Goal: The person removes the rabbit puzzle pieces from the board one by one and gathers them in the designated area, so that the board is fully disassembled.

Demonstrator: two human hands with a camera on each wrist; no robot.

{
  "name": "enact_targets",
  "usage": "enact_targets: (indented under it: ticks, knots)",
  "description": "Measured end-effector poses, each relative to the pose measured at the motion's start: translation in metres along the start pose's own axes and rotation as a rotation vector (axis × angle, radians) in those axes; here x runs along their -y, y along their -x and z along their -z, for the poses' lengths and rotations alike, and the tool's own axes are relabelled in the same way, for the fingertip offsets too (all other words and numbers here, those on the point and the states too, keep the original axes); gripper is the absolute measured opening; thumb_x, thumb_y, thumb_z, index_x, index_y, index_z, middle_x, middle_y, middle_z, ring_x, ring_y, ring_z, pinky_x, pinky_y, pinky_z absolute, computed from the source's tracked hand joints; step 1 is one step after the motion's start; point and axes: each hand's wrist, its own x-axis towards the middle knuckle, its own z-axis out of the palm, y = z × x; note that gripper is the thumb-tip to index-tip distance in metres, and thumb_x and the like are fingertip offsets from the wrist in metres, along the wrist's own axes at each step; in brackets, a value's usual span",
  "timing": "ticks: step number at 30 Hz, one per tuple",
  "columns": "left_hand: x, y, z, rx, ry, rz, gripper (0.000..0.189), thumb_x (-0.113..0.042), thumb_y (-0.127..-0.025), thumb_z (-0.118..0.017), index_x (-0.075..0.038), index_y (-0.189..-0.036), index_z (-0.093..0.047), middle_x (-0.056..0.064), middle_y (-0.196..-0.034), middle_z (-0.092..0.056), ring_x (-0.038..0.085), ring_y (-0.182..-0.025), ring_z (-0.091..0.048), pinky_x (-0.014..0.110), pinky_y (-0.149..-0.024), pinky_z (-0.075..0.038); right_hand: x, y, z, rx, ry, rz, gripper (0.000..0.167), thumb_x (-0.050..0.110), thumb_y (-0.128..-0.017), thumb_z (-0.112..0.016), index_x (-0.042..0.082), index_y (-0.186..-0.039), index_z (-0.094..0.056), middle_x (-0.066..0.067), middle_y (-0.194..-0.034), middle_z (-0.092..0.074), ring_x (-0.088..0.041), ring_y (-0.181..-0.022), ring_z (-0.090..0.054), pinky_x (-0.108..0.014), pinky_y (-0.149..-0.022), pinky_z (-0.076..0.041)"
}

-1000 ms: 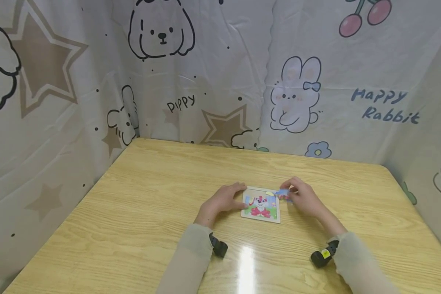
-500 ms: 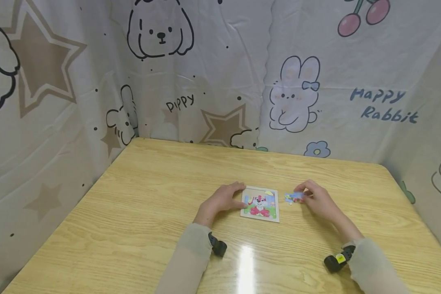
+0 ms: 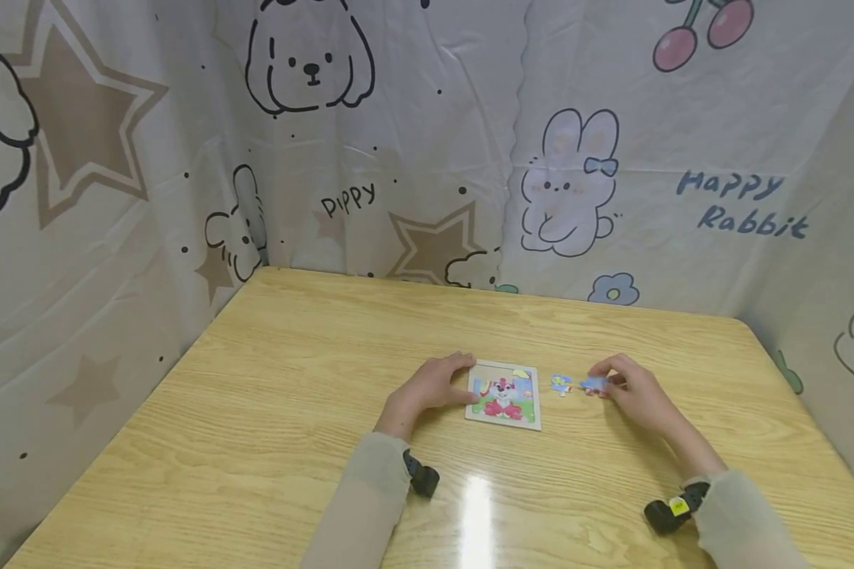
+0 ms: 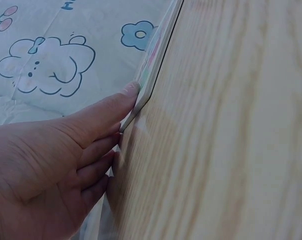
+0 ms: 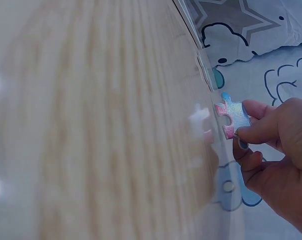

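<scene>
A square jigsaw puzzle tray [image 3: 538, 411] with a pink-and-white cartoon animal picture lies on the table; its upper left part shows bare wood. My left hand [image 3: 432, 385] grips the tray's left side. The thumb lies over the edge in the left wrist view, and the index finger reaches the far left corner. To the right, my right hand [image 3: 636, 391] pinches a blue-and-pink jigsaw piece [image 5: 236, 116] between thumb and fingers, low over the table. Between the tray and that hand lies a loose blue-and-yellow jigsaw piece [image 3: 560, 384].
The wooden table [image 3: 313, 379] extends around both hands. A printed cloth curtain [image 3: 427, 134] hangs behind its far edge and along the sides. Each wrist wears a small black camera, such as the left one [image 3: 422, 478].
My right hand has moved right, away from the tray, with the blue-and-pink piece. The blue-and-yellow piece now lies apart from it on the table. My left hand and the tray stay put.
</scene>
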Motion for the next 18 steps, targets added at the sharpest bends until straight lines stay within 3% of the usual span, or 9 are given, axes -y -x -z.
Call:
enact_targets:
  ticks: [4, 10, 16, 18]
  knots:
    - [0.0000, 0.0000, 0.0002, -0.001, 0.002, 0.003, 0.070, -0.033, -0.087, -0.074, -0.016, -0.148, -0.044, 0.004, -0.160, -0.034, 0.024, -0.151, -0.026, 0.041, -0.126, -0.023, -0.0006, -0.0004, 0.0003, 0.016, -0.007, -0.012, 0.021, -0.010, -0.090, -0.055, 0.000, -0.106, -0.064, -0.018, -0.107, -0.063, -0.036, -0.096, -0.067, -0.039, -0.081, -0.057]
    - [0.0003, -0.0001, 0.0004, -0.002, 0.003, 0.001, 0.070, -0.033, -0.087, -0.074, -0.015, -0.148, -0.044, 0.005, -0.160, -0.034, 0.025, -0.151, -0.027, 0.041, -0.126, -0.023, -0.0017, -0.0032, -0.0016, 0.050, -0.031, -0.050, 0.022, -0.010, -0.091, -0.055, 0.000, -0.108, -0.064, -0.020, -0.111, -0.063, -0.036, -0.100, -0.064, -0.045, -0.086, -0.055]
    - [0.0024, -0.0014, -0.0009, -0.001, -0.012, -0.012, 0.071, -0.033, -0.087, -0.074, -0.015, -0.148, -0.044, 0.005, -0.159, -0.035, 0.025, -0.151, -0.028, 0.040, -0.126, -0.025, -0.0044, -0.0060, -0.0006, 0.075, -0.007, -0.056, 0.021, -0.009, -0.091, -0.056, -0.002, -0.109, -0.064, -0.019, -0.110, -0.063, -0.026, -0.097, -0.060, -0.020, -0.077, -0.049]
    - [0.0021, -0.0014, -0.0007, -0.002, -0.015, -0.014, 0.071, -0.033, -0.087, -0.074, -0.015, -0.148, -0.044, 0.005, -0.159, -0.035, 0.025, -0.151, -0.028, 0.040, -0.126, -0.025, -0.0054, -0.0064, -0.0006, 0.087, -0.007, -0.058, 0.021, -0.008, -0.091, -0.056, -0.002, -0.109, -0.064, -0.019, -0.110, -0.063, -0.024, -0.095, -0.058, -0.018, -0.074, -0.046]
